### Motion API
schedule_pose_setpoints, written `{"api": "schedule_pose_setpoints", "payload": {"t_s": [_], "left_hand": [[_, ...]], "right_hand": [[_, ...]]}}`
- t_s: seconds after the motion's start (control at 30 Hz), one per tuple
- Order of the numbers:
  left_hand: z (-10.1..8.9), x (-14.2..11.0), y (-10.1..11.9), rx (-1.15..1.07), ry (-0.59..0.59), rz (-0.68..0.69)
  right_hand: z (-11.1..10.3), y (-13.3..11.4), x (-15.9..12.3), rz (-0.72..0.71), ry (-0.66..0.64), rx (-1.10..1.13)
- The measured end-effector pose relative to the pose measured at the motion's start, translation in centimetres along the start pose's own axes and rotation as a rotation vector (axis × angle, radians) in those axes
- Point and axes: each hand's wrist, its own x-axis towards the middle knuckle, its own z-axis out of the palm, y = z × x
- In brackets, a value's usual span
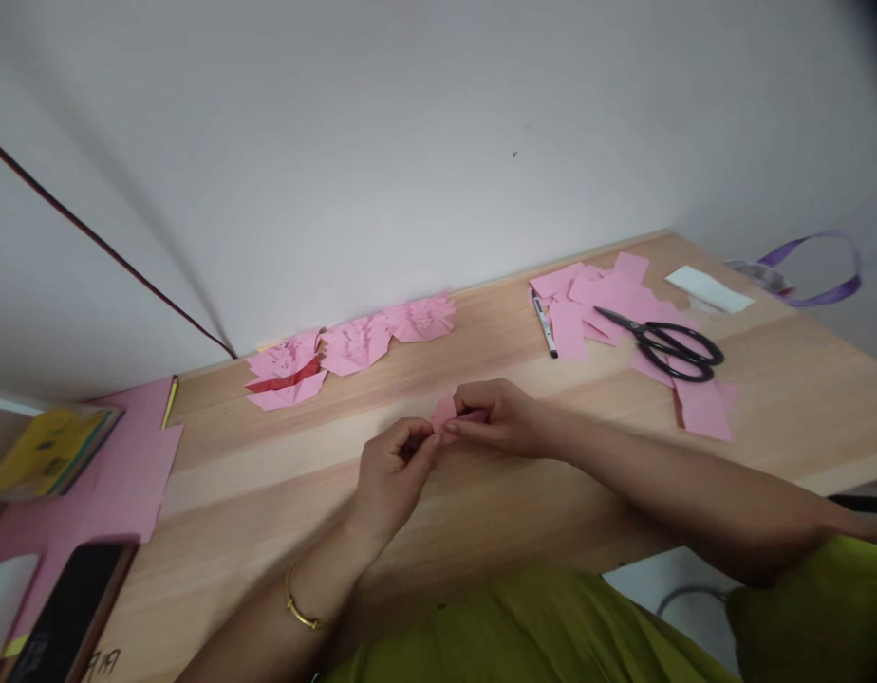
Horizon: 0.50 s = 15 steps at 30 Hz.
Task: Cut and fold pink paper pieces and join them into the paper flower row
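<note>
Both hands meet over the middle of the wooden table [289, 493], pinching one small piece of pink paper [444, 410]. My left hand [396, 470] closes its thumb and fingertips on the paper's lower left side. From the right, my right hand [502, 417] grips the same paper, and a folded edge shows between its thumb and fingers. Much of the paper's shape is hidden by the fingers. Beyond the hands, pink cut-paper pieces with jagged edges [357, 343] lie in a row along the wall, with a red strip [286, 378] on the leftmost.
Black-handled scissors [677, 351] and a marker pen [544, 324] lie on scattered pink paper pieces [570, 327] at the right. A white folded sheet [709, 287] is near the far corner. At left are large pink sheets [136, 465], a yellow packet [46, 451] and a dark phone-like object [79, 607].
</note>
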Motion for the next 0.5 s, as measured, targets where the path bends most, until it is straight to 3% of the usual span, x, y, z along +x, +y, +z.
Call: {"api": "schedule_pose_setpoints", "payload": {"t_s": [0.07, 0.13, 0.33, 0.5], "left_hand": [[-0.1, -0.1, -0.2, 0.040, 0.047, 0.016], [-0.3, -0.1, -0.4, 0.164, 0.069, 0.117], [-0.2, -0.4, -1.0, 0.510, -0.103, 0.527], [0.5, -0.5, -0.8, 0.723, -0.158, 0.563]], "right_hand": [[0.1, 0.5, 0.2, -0.070, 0.042, -0.170], [0.2, 0.9, 0.3, -0.117, 0.039, -0.305], [0.5, 1.1, 0.2, -0.042, 0.036, -0.451], [0.5, 1.6, 0.5, -0.040, 0.044, -0.453]]}}
